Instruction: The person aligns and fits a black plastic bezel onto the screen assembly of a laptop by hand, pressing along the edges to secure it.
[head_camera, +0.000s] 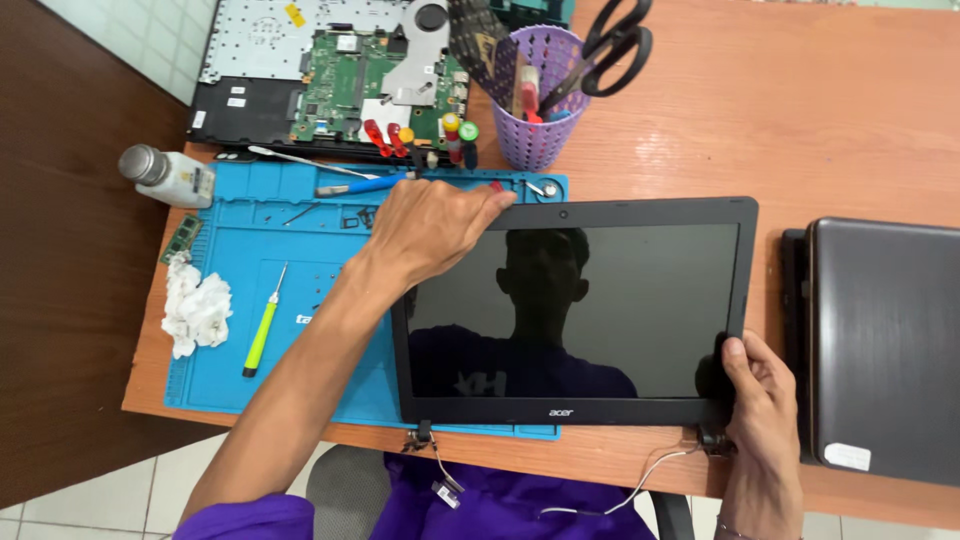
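The right hand (762, 400) pinches the glossy black laptop screen panel (575, 312) at its 4 o'clock corner; the left hand (430, 228) curls over its 10 o'clock corner, above the blue rubbery mat (250, 270) on the wooden surface (800, 110).

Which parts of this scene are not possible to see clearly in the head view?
- Left hand: its fingertips curl over the top edge of the laptop screen panel, so what they press is hidden.
- Right hand: covers the panel's lower right corner and hinge.
- Closed grey laptop: cut off by the right edge.
- Small parts on the blue mat: too small to identify.
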